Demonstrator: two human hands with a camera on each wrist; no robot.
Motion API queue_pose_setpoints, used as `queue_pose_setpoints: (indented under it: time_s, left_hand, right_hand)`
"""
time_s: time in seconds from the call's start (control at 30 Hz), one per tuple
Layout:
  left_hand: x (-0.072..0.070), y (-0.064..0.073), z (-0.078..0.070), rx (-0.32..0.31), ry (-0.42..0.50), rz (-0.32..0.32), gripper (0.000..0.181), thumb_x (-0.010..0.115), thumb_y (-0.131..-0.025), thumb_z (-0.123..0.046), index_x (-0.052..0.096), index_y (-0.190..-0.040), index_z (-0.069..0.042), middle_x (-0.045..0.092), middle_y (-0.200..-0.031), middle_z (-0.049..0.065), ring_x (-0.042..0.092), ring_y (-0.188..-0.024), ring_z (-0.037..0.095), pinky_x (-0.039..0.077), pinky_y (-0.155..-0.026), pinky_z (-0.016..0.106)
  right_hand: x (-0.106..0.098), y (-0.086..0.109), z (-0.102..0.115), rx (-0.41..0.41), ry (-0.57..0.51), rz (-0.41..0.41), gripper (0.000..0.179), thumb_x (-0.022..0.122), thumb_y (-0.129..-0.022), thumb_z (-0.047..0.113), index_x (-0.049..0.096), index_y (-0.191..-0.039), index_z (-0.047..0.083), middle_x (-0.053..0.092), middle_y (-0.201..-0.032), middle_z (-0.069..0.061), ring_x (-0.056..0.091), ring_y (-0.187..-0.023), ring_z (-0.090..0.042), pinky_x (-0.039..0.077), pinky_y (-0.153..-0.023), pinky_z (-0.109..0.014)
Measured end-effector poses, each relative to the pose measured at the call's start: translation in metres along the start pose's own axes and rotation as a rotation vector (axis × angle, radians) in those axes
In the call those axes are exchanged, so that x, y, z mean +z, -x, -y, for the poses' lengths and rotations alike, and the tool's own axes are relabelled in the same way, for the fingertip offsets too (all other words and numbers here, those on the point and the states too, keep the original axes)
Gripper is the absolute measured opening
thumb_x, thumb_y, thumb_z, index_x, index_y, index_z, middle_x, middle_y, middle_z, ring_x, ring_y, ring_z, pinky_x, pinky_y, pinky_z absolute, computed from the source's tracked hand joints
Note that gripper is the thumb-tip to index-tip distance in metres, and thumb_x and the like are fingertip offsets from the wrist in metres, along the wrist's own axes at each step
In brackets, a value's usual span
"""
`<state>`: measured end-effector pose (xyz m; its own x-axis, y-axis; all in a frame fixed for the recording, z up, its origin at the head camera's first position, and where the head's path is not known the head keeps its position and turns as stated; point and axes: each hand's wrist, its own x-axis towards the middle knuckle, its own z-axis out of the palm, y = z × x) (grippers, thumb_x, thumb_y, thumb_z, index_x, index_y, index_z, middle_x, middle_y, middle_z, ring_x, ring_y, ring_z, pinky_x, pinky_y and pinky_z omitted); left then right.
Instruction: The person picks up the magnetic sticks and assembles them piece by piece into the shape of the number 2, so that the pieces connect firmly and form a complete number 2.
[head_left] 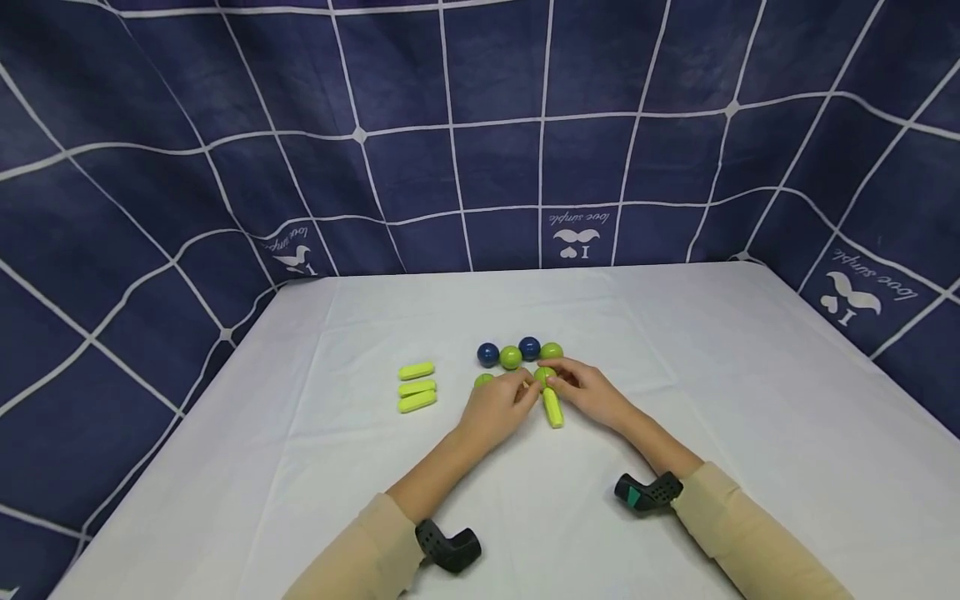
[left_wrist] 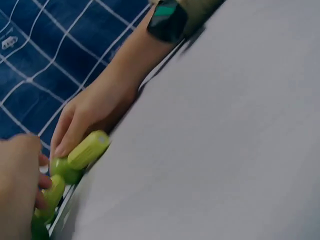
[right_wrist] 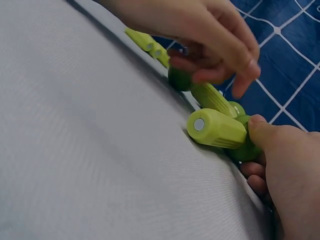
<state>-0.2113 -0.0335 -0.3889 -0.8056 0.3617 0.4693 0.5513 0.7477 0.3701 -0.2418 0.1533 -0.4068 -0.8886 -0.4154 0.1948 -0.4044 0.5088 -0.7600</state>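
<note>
Both hands meet in the middle of the white tabletop (head_left: 300, 467), working on a little magnetic rod-and-ball piece. The right hand (head_left: 592, 393) pinches a green ball (head_left: 544, 375) with a lime rod (head_left: 553, 407) stuck to it; the rod lies pointing back toward the person. The right wrist view shows the thumb pressed on that ball (right_wrist: 248, 148) and the rod (right_wrist: 216, 128) sticking out with a small metal dot on its end. The left hand (head_left: 498, 407) has its fingers curled around a second lime rod (right_wrist: 212, 98) that runs up to the same ball, with another green ball (head_left: 483, 380) just beside its fingertips.

Just behind the hands sits a row of four balls: dark blue ball (head_left: 487, 354), green (head_left: 511, 357), second dark blue ball (head_left: 529, 347), green (head_left: 551, 351), pretty much touching each other. Off to the left, three spare lime rods (head_left: 416, 387) lie stacked parallel, well apart from the hands.

No containers, everything's loose on the cloth. A navy backdrop (head_left: 480, 125) with a white grid pattern wraps around the back and sides.
</note>
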Motion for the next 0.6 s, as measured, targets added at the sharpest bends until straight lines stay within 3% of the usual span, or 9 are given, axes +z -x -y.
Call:
queue_pose_setpoints:
  time_s: [0.07, 0.13, 0.27, 0.43, 0.6]
  left_hand:
    - [-0.001, -0.002, 0.009, 0.029, 0.029, -0.109, 0.015, 0.054, -0.089, -0.022, 0.064, -0.085, -0.012, 0.051, -0.061, -0.006, 0.042, -0.051, 0.004, 0.033, -0.046, 0.014]
    - [-0.003, -0.005, 0.019, 0.016, 0.079, -0.202, 0.014, 0.054, -0.089, -0.020, 0.064, -0.085, -0.011, 0.054, -0.065, -0.004, 0.045, -0.055, 0.004, 0.036, -0.049, 0.015]
    - [-0.005, -0.010, 0.039, -0.119, 0.276, -0.297, 0.012, 0.055, -0.090, -0.018, 0.063, -0.088, -0.009, 0.055, -0.076, 0.000, 0.046, -0.064, 0.008, 0.039, -0.056, 0.017]
    - [-0.003, -0.015, 0.054, -0.279, 0.460, -0.289, 0.015, 0.059, -0.088, -0.017, 0.062, -0.096, -0.005, 0.052, -0.095, 0.008, 0.050, -0.082, 0.017, 0.044, -0.072, 0.025]
    - [0.000, -0.019, 0.057, -0.382, 0.538, -0.143, 0.034, 0.057, -0.087, -0.017, 0.056, -0.117, -0.003, 0.044, -0.119, 0.012, 0.049, -0.108, 0.026, 0.041, -0.095, 0.039]
  right_hand:
    - [0.000, 0.000, 0.000, 0.004, 0.002, 0.009, 0.037, 0.050, -0.093, 0.029, 0.053, -0.125, 0.010, 0.061, -0.101, -0.007, 0.052, -0.081, -0.013, 0.044, -0.071, -0.024]
    - [0.000, -0.001, -0.001, 0.008, 0.005, 0.010, 0.037, 0.051, -0.093, 0.029, 0.053, -0.125, 0.011, 0.061, -0.100, -0.006, 0.051, -0.081, -0.013, 0.044, -0.071, -0.024]
    - [-0.001, 0.000, 0.000, 0.011, 0.006, 0.012, 0.037, 0.051, -0.093, 0.028, 0.053, -0.125, 0.011, 0.061, -0.099, -0.006, 0.050, -0.081, -0.013, 0.043, -0.070, -0.024]
    - [0.001, -0.001, 0.002, 0.013, 0.010, 0.019, 0.036, 0.051, -0.093, 0.029, 0.053, -0.125, 0.012, 0.059, -0.093, -0.004, 0.049, -0.079, -0.014, 0.043, -0.068, -0.024]
    - [0.001, -0.001, 0.002, 0.022, 0.023, 0.018, 0.037, 0.051, -0.093, 0.030, 0.053, -0.125, 0.012, 0.057, -0.089, -0.003, 0.047, -0.077, -0.014, 0.042, -0.066, -0.024]
